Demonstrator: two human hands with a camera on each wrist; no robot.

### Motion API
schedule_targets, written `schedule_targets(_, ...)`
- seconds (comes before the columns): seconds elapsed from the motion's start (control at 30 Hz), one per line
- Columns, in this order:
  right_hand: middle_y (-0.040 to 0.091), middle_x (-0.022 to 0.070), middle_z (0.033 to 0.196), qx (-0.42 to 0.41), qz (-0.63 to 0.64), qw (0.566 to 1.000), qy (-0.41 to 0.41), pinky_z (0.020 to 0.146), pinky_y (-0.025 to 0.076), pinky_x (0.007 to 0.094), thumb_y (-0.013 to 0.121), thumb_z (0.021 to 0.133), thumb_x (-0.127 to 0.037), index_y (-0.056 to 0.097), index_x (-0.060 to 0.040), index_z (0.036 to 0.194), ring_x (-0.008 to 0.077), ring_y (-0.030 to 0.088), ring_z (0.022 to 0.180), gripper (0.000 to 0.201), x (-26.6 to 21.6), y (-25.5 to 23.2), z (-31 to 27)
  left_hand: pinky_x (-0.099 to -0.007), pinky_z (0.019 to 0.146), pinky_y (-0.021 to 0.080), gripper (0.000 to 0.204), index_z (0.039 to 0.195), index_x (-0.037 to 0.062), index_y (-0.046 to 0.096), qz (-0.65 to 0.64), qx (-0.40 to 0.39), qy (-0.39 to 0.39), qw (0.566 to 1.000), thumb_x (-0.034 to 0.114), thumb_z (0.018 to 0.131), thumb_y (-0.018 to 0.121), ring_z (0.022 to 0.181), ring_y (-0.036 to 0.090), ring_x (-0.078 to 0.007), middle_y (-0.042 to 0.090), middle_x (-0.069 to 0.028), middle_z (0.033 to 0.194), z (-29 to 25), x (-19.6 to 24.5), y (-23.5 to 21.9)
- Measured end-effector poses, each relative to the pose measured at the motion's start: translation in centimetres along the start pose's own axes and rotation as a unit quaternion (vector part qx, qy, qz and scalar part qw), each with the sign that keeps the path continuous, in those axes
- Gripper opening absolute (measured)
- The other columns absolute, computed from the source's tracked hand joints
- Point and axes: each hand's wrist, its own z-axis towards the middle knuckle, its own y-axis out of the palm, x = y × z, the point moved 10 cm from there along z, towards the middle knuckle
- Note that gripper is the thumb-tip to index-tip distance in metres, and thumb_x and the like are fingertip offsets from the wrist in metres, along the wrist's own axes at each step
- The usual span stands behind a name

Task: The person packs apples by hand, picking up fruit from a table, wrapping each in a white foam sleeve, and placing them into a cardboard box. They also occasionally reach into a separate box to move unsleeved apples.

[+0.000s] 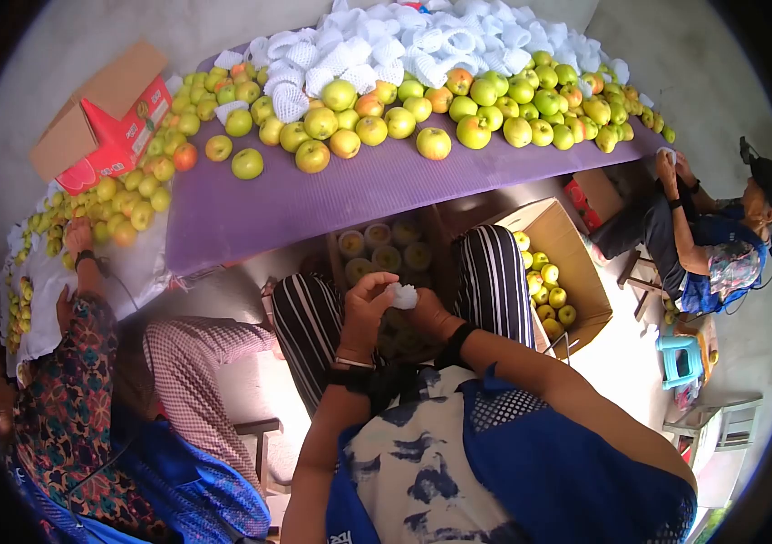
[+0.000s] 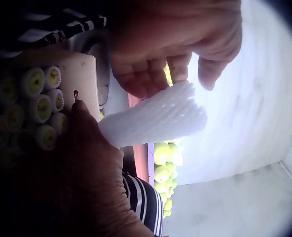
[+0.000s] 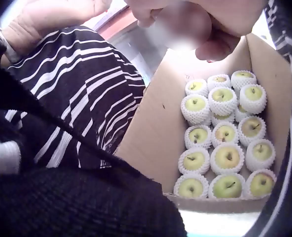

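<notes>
In front of the lap, a white foam net sleeve (image 1: 402,296) is between the two hands. My right hand (image 1: 428,315) grips one end of it. In the left wrist view the sleeve (image 2: 156,116) looks long and narrow, its frayed end toward the left hand (image 2: 178,34). My left hand (image 1: 364,315) has its fingertips right at the sleeve's edge, with the thumb standing apart. Below the hands, between the striped knees, a cardboard box (image 3: 153,133) holds rows of apples (image 3: 227,157) in foam nets. The right wrist view shows the right hand (image 3: 230,19) above it, partly blurred.
A purple table (image 1: 313,199) ahead bears many loose apples (image 1: 433,142) and a heap of foam nets (image 1: 422,45). Another box (image 1: 590,308) with bare apples stands right of the knees. One person (image 1: 68,435) sits at left, another (image 1: 721,245) at far right by a stool (image 1: 679,361).
</notes>
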Motion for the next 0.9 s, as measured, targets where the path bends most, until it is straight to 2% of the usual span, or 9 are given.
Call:
schedule_targets(0.23, 0.062, 0.0156, 0.079, -0.067, -0.104, 0.991, -0.059, 0.066, 0.047, 0.0370, 0.061, 0.069, -0.022, 0.062, -0.0092, 0.081, 0.0324, 0.060, 0.076, 0.018, 0.7, 1.9, 0.7, -0.0237, 0.070, 0.044, 0.024, 0.094, 0.0003, 0.057, 0.047, 0.026, 0.032, 0.998, -0.001, 0.071, 0.053, 0.078, 0.054, -0.0096, 0.059, -0.0030, 0.086, -0.1, 0.3, -0.2)
schedule_targets(0.3, 0.062, 0.0164, 0.078, -0.107, -0.135, 0.982, -0.074, 0.066, 0.048, 0.0379, 0.063, 0.067, -0.023, 0.062, -0.0085, 0.081, 0.0328, 0.060, 0.075, 0.020, 0.8, 3.0, 0.6, -0.0235, 0.066, 0.045, 0.021, 0.092, 0.0004, 0.058, 0.217, 0.050, 0.005, 0.975, -0.001, 0.071, 0.055, 0.073, 0.055, -0.0101, 0.059, -0.0034, 0.081, 0.1, -0.6, -1.5)
schedule_targets(0.43, 0.060, 0.0198, 0.089, -0.116, -0.112, 0.987, 0.013, 0.072, 0.047, 0.0372, 0.067, 0.065, -0.031, 0.057, -0.0033, 0.095, 0.0333, 0.059, 0.084, 0.042, -2.8, 0.3, -0.4, -0.0225, 0.063, 0.045, 0.009, 0.085, -0.0009, 0.057, 0.129, 0.161, -0.013, 0.978, 0.004, 0.078, 0.053, 0.068, 0.054, -0.0096, 0.058, -0.0036, 0.075, -0.4, -0.8, -3.5)
schedule_targets(0.5, 0.060, 0.0204, 0.094, -0.098, -0.112, 0.988, 0.047, 0.073, 0.047, 0.0357, 0.068, 0.065, -0.035, 0.054, -0.0017, 0.102, 0.0322, 0.059, 0.086, 0.053, -2.9, -1.8, -0.7, -0.0230, 0.062, 0.045, 0.010, 0.087, -0.0011, 0.057, 0.096, 0.181, -0.006, 0.979, 0.004, 0.078, 0.054, 0.068, 0.054, -0.0102, 0.058, -0.0044, 0.077, -0.4, -1.1, -4.1)
schedule_targets(0.57, 0.057, 0.0227, 0.099, -0.015, -0.162, 0.985, -0.051, 0.077, 0.046, 0.0345, 0.068, 0.067, -0.032, 0.049, 0.0026, 0.108, 0.0325, 0.058, 0.089, 0.057, -8.1, -7.2, -1.1, -0.0235, 0.062, 0.045, 0.011, 0.088, -0.0013, 0.056, 0.066, 0.211, -0.004, 0.975, 0.003, 0.078, 0.054, 0.068, 0.054, -0.0107, 0.058, -0.0051, 0.079, -0.6, -1.6, -5.1)
schedule_targets(0.63, 0.059, 0.0190, 0.098, -0.027, -0.049, 0.998, -0.037, 0.077, 0.046, 0.0313, 0.065, 0.072, -0.025, 0.050, 0.0019, 0.109, 0.0271, 0.059, 0.086, 0.048, -10.3, -14.1, -2.1, -0.0244, 0.063, 0.046, 0.011, 0.090, -0.0011, 0.055, 0.113, 0.260, -0.027, 0.959, 0.004, 0.080, 0.052, 0.070, 0.055, -0.0116, 0.058, -0.0062, 0.082, -0.8, -2.3, -6.5)
schedule_targets(0.7, 0.060, 0.0155, 0.094, 0.024, 0.125, 0.992, -0.019, 0.074, 0.047, 0.0287, 0.061, 0.075, -0.017, 0.053, 0.0020, 0.104, 0.0200, 0.059, 0.083, 0.035, -6.3, -20.1, -2.3, -0.0264, 0.066, 0.046, 0.013, 0.093, -0.0013, 0.054, 0.096, 0.240, -0.034, 0.965, 0.006, 0.082, 0.050, 0.073, 0.056, -0.0139, 0.058, -0.0076, 0.084, -0.5, -3.4, -6.8)
schedule_targets(0.83, 0.062, 0.0135, 0.081, 0.198, -0.084, 0.976, 0.018, 0.068, 0.048, 0.0331, 0.060, 0.074, -0.025, 0.062, -0.0003, 0.084, 0.0269, 0.060, 0.075, 0.026, 3.5, -31.6, -5.9, -0.0293, 0.071, 0.046, 0.018, 0.100, -0.0017, 0.050, 0.079, 0.247, -0.108, 0.960, 0.004, 0.084, 0.044, 0.079, 0.058, -0.0180, 0.058, -0.0098, 0.089, -0.5, -5.1, -6.5)
schedule_targets(0.9, 0.062, 0.0124, 0.080, 0.155, -0.277, 0.940, 0.128, 0.067, 0.048, 0.0323, 0.057, 0.075, -0.024, 0.063, -0.0012, 0.077, 0.0234, 0.060, 0.075, 0.024, 13.9, -33.0, -7.8, -0.0293, 0.075, 0.045, 0.020, 0.100, -0.0019, 0.050, 0.297, 0.106, -0.050, 0.948, 0.002, 0.081, 0.045, 0.083, 0.058, -0.0198, 0.058, -0.0106, 0.091, 0.4, -4.5, -5.0)
